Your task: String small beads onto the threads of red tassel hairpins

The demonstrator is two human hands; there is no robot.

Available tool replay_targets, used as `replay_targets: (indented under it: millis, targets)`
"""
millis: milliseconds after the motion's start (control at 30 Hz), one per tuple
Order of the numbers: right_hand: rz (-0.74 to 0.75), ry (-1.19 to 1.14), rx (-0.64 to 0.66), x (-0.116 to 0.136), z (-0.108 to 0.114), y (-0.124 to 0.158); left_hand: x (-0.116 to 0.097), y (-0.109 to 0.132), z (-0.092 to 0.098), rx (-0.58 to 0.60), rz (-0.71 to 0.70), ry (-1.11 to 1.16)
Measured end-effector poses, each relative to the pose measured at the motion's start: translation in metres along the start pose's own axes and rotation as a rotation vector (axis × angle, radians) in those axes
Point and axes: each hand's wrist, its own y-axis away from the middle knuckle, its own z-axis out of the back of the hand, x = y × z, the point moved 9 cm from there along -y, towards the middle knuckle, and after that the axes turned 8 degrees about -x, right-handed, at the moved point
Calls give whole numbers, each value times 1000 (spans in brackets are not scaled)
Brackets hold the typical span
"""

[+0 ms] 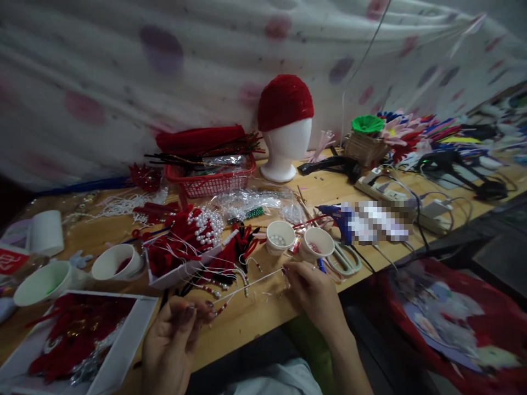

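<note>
A thin white string (252, 282) is stretched taut over the front of the table. My left hand (177, 332) pinches one end between thumb and fingers, and my right hand (309, 291) pinches the other. Just behind the string lie strands of red, white and green beads (246, 282), with loose white threads trailing from a small white box (164, 281) of red pieces. Beyond my right hand stand two paper cups, one with white beads (280, 240) and one with pinkish beads (316, 248). Scissors with pale handles (345, 260) lie beside them.
A white foam head (284, 148) wears a red cap (286, 101) at the back, beside a red basket (197, 185). A power strip (385, 192) with cables sits on the right. An open white box (123, 351) holds red items front left. A red-lined bin (486, 285) stands below right.
</note>
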Motion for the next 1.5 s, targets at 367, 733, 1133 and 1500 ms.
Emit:
replay_targets:
  millis: [367,733,1133,1500]
  targets:
    - [-32,21,57,0,-1,3,7,-4,7,-62,-30,7]
    - [-85,78,93,-3,-11,5,11,6,-19,188,-155,-234]
    - [-140,-706,390,81,-47,35,-8,32,-46,533,-675,-555]
    - [-120,-754,449,85,-56,46,2,26,-35,406,-424,-456]
